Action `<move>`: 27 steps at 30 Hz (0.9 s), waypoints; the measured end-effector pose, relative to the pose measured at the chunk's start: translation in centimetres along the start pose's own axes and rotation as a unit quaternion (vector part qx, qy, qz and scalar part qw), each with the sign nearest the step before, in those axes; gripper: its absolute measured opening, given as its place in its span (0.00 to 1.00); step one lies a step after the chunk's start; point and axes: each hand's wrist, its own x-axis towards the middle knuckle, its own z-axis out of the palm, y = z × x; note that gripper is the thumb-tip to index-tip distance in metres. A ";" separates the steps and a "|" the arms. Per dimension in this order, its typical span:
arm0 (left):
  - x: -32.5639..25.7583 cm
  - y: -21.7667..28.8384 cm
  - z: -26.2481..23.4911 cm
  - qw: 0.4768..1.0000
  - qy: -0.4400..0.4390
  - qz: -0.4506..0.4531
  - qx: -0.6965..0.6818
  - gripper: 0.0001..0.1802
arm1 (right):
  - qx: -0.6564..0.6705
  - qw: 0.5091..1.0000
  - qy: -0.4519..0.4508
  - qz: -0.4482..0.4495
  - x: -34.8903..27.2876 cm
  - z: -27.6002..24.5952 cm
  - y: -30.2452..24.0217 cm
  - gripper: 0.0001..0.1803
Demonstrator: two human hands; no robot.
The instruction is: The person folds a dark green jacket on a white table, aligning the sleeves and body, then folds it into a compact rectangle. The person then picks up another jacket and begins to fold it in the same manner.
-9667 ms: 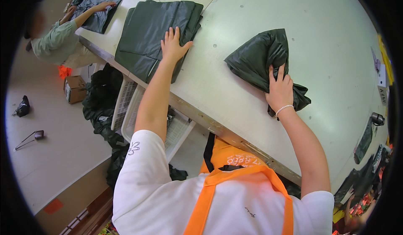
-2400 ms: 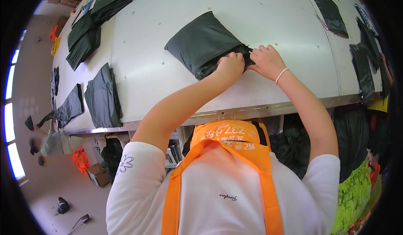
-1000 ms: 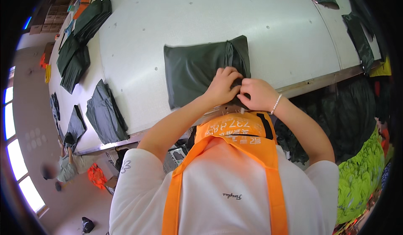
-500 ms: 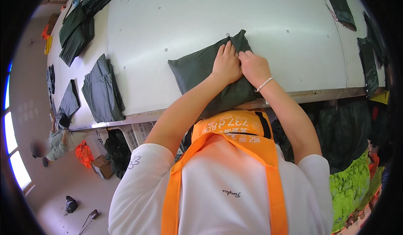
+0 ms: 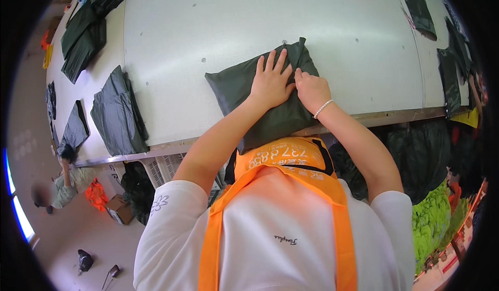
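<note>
A plump, dark green fabric pouch (image 5: 234,86) lies at the table's near edge, its lower part hanging over toward my apron. My left hand (image 5: 268,81) rests flat on top of it with the fingers spread. Next to it, my right hand (image 5: 312,89) is closed, thumb and finger pinching the pouch along a seam or flap on its right side. Whether a zipper pull lies in that pinch is hidden by the fingers.
Folded dark green garments (image 5: 119,111) lie on the white table (image 5: 176,83) at left, with more pieces (image 5: 416,8) at far right. Crates (image 5: 162,167) and dark bundles (image 5: 416,156) sit below the edge. Bright green fabric (image 5: 431,218) is low right. Another person (image 5: 65,187) is at far left.
My left hand's fingers have spread apart, and the hand has shifted slightly left on the pouch. The right hand has moved slightly down and left, still pinching.
</note>
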 end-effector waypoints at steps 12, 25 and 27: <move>1.8 -1.9 1.0 0.996 0.054 -0.070 -0.019 0.26 | 0.322 0.932 -0.105 0.129 8.3 -0.5 2.3 0.08; 8.0 -5.6 2.3 0.930 -0.111 -0.272 -0.221 0.15 | 0.279 0.926 -0.200 0.159 11.8 -0.7 2.0 0.11; 8.3 -5.7 2.5 0.924 -0.116 -0.274 -0.242 0.15 | 0.271 0.932 -0.183 0.153 11.4 -0.5 2.2 0.10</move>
